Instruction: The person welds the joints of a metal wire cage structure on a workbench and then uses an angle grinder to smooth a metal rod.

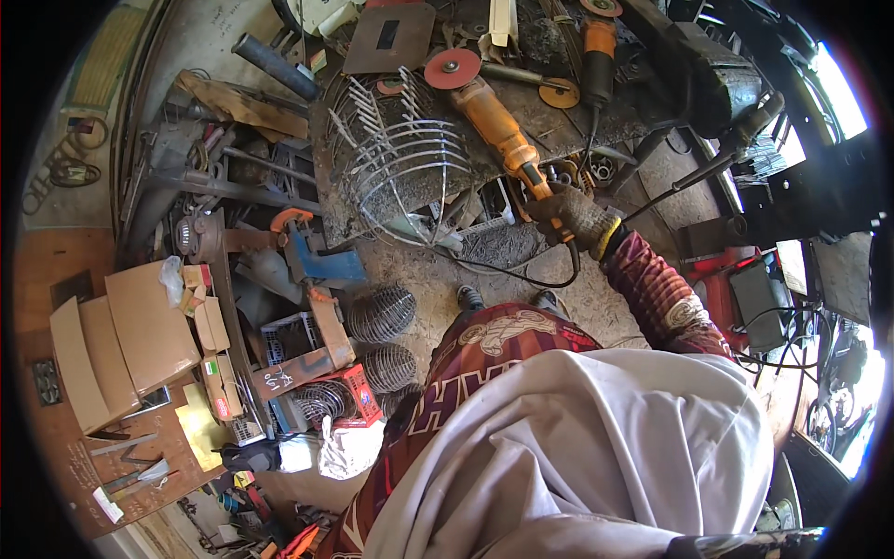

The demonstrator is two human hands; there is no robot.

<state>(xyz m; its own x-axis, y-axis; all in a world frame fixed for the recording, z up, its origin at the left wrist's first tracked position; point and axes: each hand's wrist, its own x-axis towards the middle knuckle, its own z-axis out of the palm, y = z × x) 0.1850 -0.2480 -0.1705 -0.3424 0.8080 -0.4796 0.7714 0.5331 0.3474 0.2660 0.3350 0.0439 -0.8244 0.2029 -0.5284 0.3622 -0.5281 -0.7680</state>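
My right hand (577, 216), in a dark work glove with a yellow cuff, is closed round the rear handle of an orange angle grinder (498, 126). Its reddish disc (453, 67) points away from me over the far part of the metal workbench (326, 172). Left of the grinder, a curved cage of bent metal rods (416, 154) rests on the bench and overhangs its near edge. A black cord runs from the grinder's rear end down by my feet. My left hand does not show; cloth and my body cover the lower part.
A second angle grinder (598, 65) lies at the far right of the bench near a tan disc (559, 92). A blue vise (321, 263) stands to the left. Coiled wire bundles (382, 313), a red crate (358, 396) and cardboard boxes (149, 326) sit lower left.
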